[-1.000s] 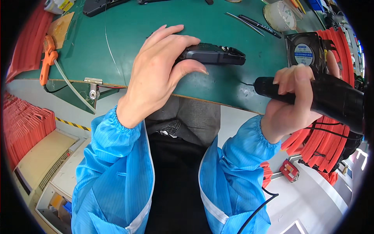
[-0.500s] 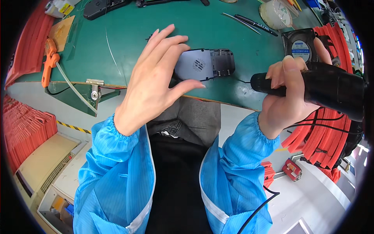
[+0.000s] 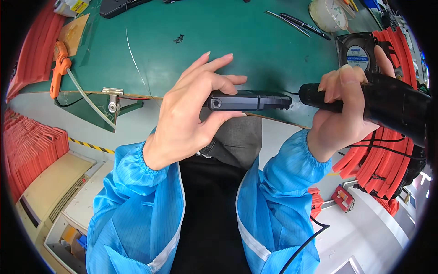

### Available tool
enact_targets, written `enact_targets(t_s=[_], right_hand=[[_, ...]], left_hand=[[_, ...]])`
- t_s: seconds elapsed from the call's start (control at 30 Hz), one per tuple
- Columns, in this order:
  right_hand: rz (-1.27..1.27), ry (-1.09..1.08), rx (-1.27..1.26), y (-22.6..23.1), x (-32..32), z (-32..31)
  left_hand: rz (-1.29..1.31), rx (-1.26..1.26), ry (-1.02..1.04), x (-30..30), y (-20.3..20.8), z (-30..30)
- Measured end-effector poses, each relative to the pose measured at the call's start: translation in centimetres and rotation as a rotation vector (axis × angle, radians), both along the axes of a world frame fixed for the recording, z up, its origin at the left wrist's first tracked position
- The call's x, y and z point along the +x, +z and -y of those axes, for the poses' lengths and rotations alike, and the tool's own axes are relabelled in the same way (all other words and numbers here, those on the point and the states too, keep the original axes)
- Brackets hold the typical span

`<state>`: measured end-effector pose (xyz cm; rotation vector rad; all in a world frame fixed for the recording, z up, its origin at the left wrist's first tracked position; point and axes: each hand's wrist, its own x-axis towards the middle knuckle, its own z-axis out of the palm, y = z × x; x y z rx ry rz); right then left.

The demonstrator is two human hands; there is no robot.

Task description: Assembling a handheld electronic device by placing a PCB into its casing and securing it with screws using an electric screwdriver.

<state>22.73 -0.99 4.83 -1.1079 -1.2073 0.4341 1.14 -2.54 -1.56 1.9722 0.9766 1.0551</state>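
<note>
My left hand (image 3: 187, 107) grips a dark handheld electronic device (image 3: 248, 101) by its left end, thumb on the near side and fingers on the far side. It is tipped up on edge above the bench's front edge, its narrow side with a round socket facing me. In my right hand (image 3: 344, 93) is a black electric screwdriver (image 3: 388, 98), lying nearly level. Its thin bit points left, close to the device's right end; whether they touch I cannot tell. Beyond my left hand, a small heap of black screws (image 3: 179, 39) lies on the green bench mat (image 3: 150, 55).
An orange glue gun (image 3: 59, 68) stands at the left edge by a metal clamp (image 3: 112, 100). Tweezers (image 3: 285, 22), a black pen (image 3: 305, 25) and a white tub (image 3: 327, 16) lie far right. A square fan (image 3: 358, 50) and red foam stacks (image 3: 383, 160) flank my right hand.
The device, lying face up before, is now lifted on edge and drawn toward me in my left hand's grip. The left hand has closed and moved off the screws, which now show.
</note>
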Motion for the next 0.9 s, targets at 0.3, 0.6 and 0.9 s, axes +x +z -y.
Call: enact_targets(t_s=[0.3,0.6,0.9], right_hand=[[0.004,0.012,0.017,-0.2,0.1,-0.3],[-0.009,-0.007,-0.026,0.2,-0.8,-0.4],[0.009,-0.002,-0.033,0.2,-1.2,-0.7]], left_hand=[[0.004,0.027,0.007,-0.1,0.0,0.0],[0.005,-0.090,0.175,-0.1,1.0,0.1],[0.018,-0.147,0.146,-0.3,0.6,0.1]])
